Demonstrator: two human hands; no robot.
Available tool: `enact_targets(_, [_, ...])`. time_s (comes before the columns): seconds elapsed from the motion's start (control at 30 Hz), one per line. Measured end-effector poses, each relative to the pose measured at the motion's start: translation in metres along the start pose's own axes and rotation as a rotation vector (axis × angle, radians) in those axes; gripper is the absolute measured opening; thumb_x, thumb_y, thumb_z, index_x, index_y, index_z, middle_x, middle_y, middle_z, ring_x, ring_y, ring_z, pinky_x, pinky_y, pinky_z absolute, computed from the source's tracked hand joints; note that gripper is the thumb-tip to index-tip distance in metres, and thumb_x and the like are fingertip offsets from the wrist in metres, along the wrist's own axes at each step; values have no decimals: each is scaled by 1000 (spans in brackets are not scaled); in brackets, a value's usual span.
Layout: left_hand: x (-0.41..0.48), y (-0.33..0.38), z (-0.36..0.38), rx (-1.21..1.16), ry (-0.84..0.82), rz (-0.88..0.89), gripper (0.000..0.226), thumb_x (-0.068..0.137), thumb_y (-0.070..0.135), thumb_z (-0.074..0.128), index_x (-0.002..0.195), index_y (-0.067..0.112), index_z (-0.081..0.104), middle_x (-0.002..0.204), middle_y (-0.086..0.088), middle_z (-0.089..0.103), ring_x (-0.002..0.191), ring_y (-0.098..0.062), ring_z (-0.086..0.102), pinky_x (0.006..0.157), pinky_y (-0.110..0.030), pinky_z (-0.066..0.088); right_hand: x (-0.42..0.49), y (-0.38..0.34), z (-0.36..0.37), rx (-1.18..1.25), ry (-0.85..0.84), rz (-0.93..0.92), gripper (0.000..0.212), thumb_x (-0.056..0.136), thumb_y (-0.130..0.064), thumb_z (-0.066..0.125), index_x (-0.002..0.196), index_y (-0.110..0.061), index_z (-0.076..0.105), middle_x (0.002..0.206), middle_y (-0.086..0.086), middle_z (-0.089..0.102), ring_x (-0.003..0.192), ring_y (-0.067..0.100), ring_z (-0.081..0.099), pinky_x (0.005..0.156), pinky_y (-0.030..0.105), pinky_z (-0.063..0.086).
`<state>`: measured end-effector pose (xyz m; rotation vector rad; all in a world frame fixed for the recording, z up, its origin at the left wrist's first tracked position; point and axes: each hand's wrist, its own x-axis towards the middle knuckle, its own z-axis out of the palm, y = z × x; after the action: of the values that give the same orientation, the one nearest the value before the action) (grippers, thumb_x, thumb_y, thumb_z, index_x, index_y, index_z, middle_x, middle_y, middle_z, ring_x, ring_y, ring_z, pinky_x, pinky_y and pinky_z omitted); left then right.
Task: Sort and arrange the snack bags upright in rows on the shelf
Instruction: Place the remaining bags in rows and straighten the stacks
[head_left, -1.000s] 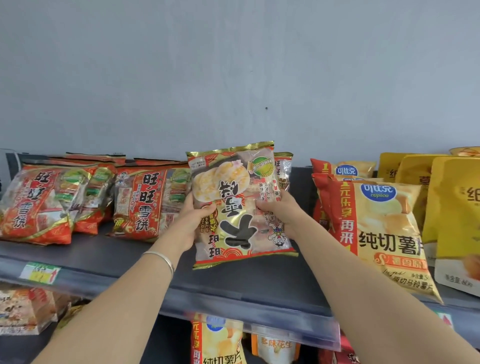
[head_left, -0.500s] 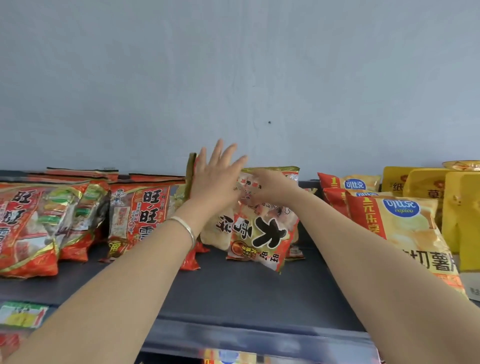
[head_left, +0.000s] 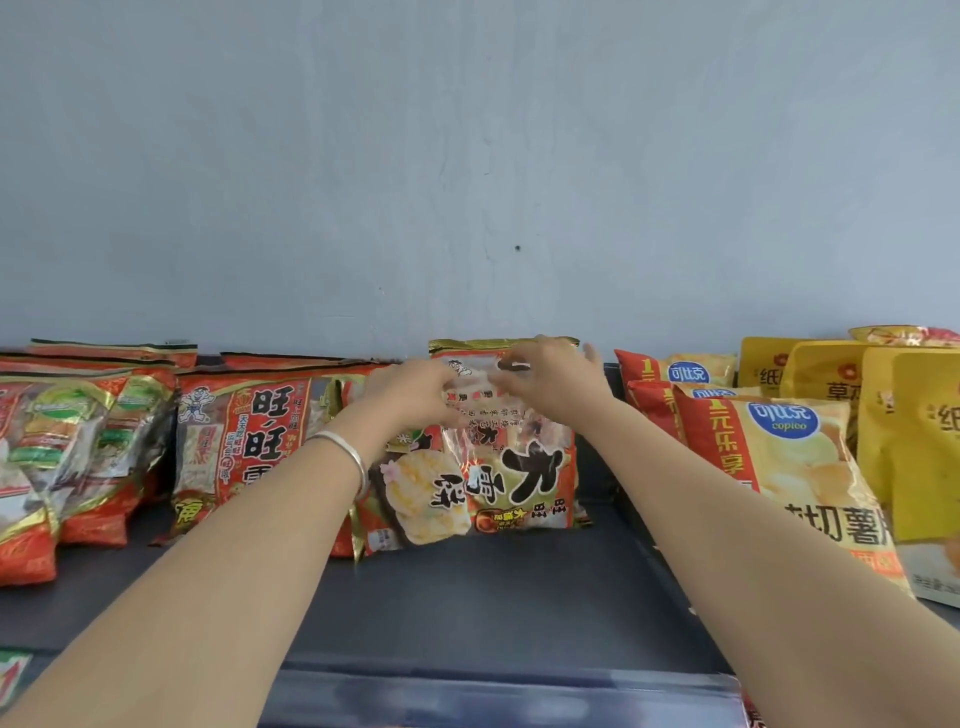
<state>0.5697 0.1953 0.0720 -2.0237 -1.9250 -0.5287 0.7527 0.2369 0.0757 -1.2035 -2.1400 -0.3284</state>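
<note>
Gold-and-red rice cracker bags with big black characters (head_left: 524, 467) stand in the middle of the dark shelf (head_left: 467, 597), leaning back toward the wall. Another of the same kind (head_left: 415, 504) leans in front at the left, and a third shows its top edge (head_left: 483, 345) behind. My left hand (head_left: 410, 395), with a silver bracelet on the wrist, and my right hand (head_left: 550, 379) meet at the top of the front bag. Their fingers curl onto its upper edge; blur hides the exact grip.
Red rice cracker bags (head_left: 244, 441) stand in rows at the left, with more (head_left: 78, 452) further left. Yellow-and-red potato chip bags (head_left: 779, 467) and plain yellow pouches (head_left: 909, 441) fill the right side. A clear price rail (head_left: 493, 696) runs along the shelf's front edge.
The rice cracker bag went from my hands in front of the shelf to standing at the back. My left hand, open and raised half a second ago, now curls onto the bag's top.
</note>
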Motion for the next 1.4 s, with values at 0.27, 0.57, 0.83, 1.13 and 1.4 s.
enact_targets(0.27, [14, -11, 17, -652, 189, -277, 61, 76, 39, 75, 126, 10, 56, 128, -6, 58, 116, -25, 54, 96, -39, 43, 0, 3, 13, 120, 253, 234, 74, 93, -52, 45, 152, -21, 11, 160, 10, 8, 146, 33, 12, 113, 54, 18])
enact_targets(0.57, [4, -4, 66, -1440, 165, -485, 31, 84, 28, 69, 107, 17, 53, 98, 5, 60, 88, -10, 55, 65, -26, 36, -12, 30, 46, 1049, 9, 762, 105, 78, -49, 72, 152, -26, 0, 152, 13, 28, 132, 37, 40, 106, 55, 37])
enact_targets(0.83, [-14, 8, 145, -744, 93, -290, 101, 78, 53, 67, 149, 31, -1, 150, -3, 26, 137, -29, 28, 108, -50, 29, -30, 36, 75, 874, 110, 687, 69, 99, -27, 48, 152, -29, 6, 148, 8, 37, 130, 29, 44, 106, 51, 39])
enact_targets(1.13, [-22, 7, 168, -1134, 135, -190, 108, 72, 45, 75, 150, 28, 2, 154, 0, 24, 139, -18, 28, 113, -40, 27, -48, 26, 110, 744, 82, 974, 64, 96, -52, 35, 148, -18, 24, 141, 15, 44, 126, 37, 44, 106, 48, 35])
enact_targets(1.4, [-22, 7, 169, -1019, 188, -251, 108, 74, 45, 74, 150, 29, -2, 153, -6, 17, 139, -24, 23, 107, -42, 28, -57, 24, 105, 611, 2, 933, 66, 98, -45, 36, 153, -24, 6, 152, 14, 25, 134, 39, 32, 109, 49, 32])
